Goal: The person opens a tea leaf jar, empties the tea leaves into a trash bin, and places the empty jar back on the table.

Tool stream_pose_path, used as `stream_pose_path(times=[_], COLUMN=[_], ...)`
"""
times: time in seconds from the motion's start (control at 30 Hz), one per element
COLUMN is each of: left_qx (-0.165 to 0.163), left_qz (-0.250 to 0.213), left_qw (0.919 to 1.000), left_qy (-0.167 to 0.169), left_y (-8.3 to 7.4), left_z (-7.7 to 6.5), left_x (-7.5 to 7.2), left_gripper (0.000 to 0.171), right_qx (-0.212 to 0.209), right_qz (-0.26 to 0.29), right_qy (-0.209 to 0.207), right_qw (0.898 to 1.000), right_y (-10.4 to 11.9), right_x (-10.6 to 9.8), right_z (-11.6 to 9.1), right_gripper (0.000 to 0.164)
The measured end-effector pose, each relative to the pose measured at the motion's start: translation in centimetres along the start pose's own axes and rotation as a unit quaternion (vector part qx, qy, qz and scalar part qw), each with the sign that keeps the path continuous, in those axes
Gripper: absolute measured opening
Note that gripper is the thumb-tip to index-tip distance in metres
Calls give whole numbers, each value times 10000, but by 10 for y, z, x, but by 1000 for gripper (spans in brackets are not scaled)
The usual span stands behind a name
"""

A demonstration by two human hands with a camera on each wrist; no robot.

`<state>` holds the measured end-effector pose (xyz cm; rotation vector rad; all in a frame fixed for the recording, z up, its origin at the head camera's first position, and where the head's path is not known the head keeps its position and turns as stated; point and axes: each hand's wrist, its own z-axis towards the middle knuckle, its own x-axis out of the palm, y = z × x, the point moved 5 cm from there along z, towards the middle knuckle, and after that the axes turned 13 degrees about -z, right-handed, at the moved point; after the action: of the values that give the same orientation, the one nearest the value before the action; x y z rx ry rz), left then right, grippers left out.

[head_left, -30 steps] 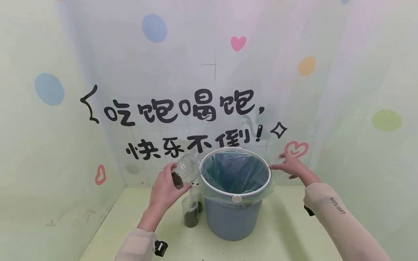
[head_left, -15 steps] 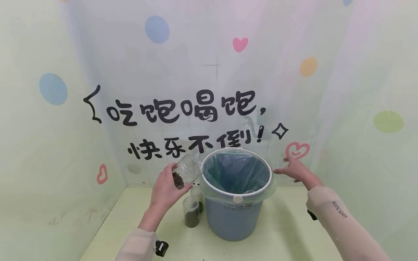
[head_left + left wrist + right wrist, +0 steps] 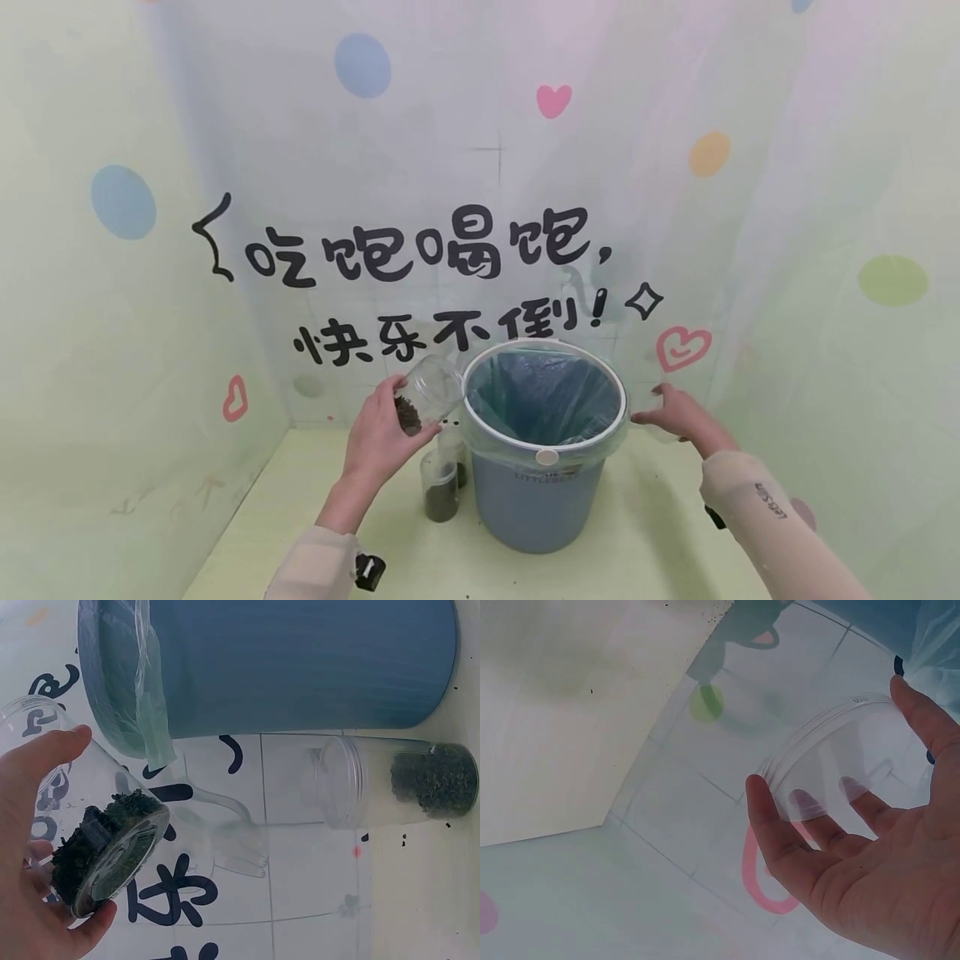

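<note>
In the head view my left hand [image 3: 382, 433] grips a clear jar [image 3: 431, 385] tilted with its mouth toward the bin [image 3: 532, 510]. Dark dried leaves [image 3: 97, 832] lie heaped at the jar's bottom, as the left wrist view shows. My right hand [image 3: 682, 414] is just right of the bin's rim. Its spread, bent fingers hold a clear round lid [image 3: 847, 750] by the edge, seen plainly in the right wrist view. A green translucent bag [image 3: 551, 383] lines the blue bin and folds over its white rim.
Left of the bin stands a clear jar [image 3: 440, 492] with dark contents, and another jar [image 3: 454, 450] is partly hidden behind it. Small dark specks dot the pale table [image 3: 360, 533]. A printed wall curtain [image 3: 420, 167] hangs close behind.
My right hand has dropped slightly and shifted a little right, away from the bin's rim. The left hand keeps the jar tilted in nearly the same place.
</note>
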<state>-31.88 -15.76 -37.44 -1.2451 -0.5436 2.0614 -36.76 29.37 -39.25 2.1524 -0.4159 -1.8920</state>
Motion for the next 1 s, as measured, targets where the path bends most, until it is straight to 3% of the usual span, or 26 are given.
stream_pose_path(times=[0.57, 1.0], left_qx=[39, -39], left_qz=[-22, -25], left_qw=[10000, 10000], left_qy=[-28, 33], left_y=[2, 3], left_z=[1, 0], left_x=[1, 4], left_gripper=[95, 94], right_qx=[109, 57], right_qz=[36, 86], right_qy=[71, -64], right_qw=[9999, 9999], right_y=[-14, -31], right_x=[19, 47], right_z=[1, 4], right_gripper=[84, 85])
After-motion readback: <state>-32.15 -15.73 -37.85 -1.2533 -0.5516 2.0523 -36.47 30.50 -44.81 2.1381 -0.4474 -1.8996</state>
